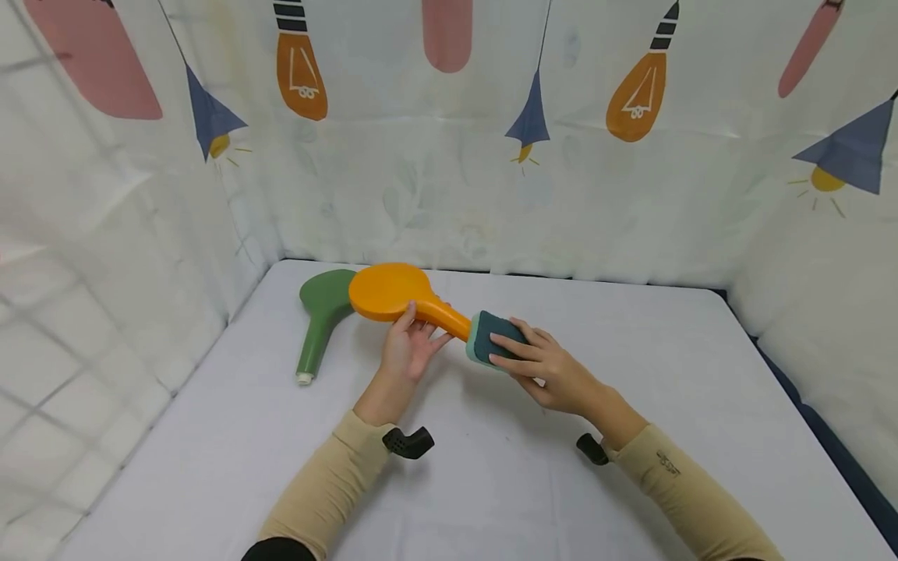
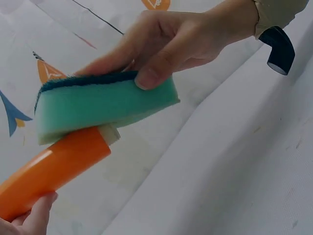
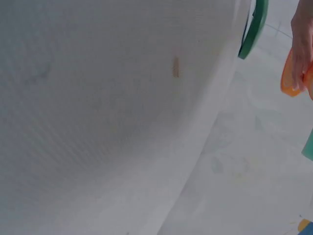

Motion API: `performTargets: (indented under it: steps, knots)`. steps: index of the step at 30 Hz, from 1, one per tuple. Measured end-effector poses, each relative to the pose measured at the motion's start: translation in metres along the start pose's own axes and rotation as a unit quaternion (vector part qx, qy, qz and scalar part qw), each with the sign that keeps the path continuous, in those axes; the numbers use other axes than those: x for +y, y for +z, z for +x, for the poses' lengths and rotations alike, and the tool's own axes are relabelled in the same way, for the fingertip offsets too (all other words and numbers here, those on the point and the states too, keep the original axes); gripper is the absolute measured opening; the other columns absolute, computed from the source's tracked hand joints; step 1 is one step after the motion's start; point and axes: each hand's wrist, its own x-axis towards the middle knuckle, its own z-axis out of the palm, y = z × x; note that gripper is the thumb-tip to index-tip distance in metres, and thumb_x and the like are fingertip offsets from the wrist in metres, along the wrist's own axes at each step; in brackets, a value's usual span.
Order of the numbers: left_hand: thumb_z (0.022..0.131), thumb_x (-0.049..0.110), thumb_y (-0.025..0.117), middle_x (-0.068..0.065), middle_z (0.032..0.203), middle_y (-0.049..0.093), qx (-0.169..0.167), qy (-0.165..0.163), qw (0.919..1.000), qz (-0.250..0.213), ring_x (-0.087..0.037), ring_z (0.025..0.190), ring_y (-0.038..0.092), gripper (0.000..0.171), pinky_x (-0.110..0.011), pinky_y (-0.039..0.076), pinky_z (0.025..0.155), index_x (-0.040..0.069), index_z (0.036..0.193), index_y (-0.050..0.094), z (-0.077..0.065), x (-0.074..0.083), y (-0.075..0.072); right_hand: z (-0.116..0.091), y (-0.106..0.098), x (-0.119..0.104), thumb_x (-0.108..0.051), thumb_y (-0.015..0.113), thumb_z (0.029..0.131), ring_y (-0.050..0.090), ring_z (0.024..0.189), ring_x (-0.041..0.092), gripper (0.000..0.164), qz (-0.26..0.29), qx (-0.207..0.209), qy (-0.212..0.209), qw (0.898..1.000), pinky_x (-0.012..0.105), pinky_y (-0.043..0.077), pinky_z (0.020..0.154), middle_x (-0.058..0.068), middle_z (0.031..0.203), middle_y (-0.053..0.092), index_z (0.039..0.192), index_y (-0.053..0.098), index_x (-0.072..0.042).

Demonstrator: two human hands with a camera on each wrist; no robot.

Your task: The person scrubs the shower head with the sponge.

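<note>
An orange shower head [image 1: 389,292] is held up above the table, its round face to the left and its handle slanting down to the right. My left hand [image 1: 410,351] grips it near the neck from below. In my right hand [image 1: 554,370] is a two-layer sponge [image 1: 496,340], pinched between thumb and fingers. Its light green foam [image 2: 105,105] touches the handle near the pale threaded end [image 2: 110,133], as the left wrist view shows. A green shower head [image 1: 321,319] lies on the table left of my left hand.
The white-covered table [image 1: 491,483] has its back edge against a printed cloth wall [image 1: 435,179]. Another white cloth wall [image 1: 91,312] stands along the left side. A black wrist device [image 1: 408,442] sits by the left cuff, with a similar one [image 1: 592,449] by the right cuff.
</note>
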Motion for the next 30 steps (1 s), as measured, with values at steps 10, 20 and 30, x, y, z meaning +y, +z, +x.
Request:
performTargets:
  steps: [10, 20, 30]
  knots:
    - [0.113, 0.025, 0.043, -0.015, 0.149, 0.045, -0.037, -0.004, 0.9956, 0.086, -0.031, 0.129, 0.053, 0.046, -0.069, 0.032, 0.109, 0.012, 0.156, 0.034, 0.0, 0.0, -0.006, 0.018, 0.01, -0.002, 0.01, 0.073, 0.087, 0.041, 0.139, 0.051, 0.057, 0.099, 0.023, 0.061, 0.993, 0.065, 0.041, 0.105, 0.022, 0.145, 0.055, 0.14, 0.063, -0.005]
    - [0.102, -0.004, 0.058, -0.009, 0.132, 0.057, -0.013, -0.003, 0.9786, 0.205, -0.022, 0.112, 0.065, 0.051, -0.071, 0.039, 0.102, 0.007, 0.149, 0.042, 0.005, 0.002, -0.006, 0.028, 0.02, -0.002, 0.009, 0.073, 0.088, 0.044, 0.136, 0.052, 0.049, 0.081, 0.048, 0.124, 0.988, 0.068, 0.039, 0.105, 0.024, 0.143, 0.056, 0.136, 0.064, 0.002]
    - [0.107, 0.002, 0.051, -0.007, 0.141, 0.055, -0.077, -0.086, 0.9596, 0.257, -0.031, 0.13, 0.052, 0.05, -0.069, 0.035, 0.106, 0.007, 0.154, 0.034, 0.005, 0.015, -0.015, 0.024, 0.014, -0.002, 0.002, 0.067, 0.093, 0.043, 0.134, 0.057, 0.053, -0.083, 0.004, 0.135, 0.987, 0.068, 0.044, 0.093, 0.02, 0.151, 0.05, 0.145, 0.056, 0.0]
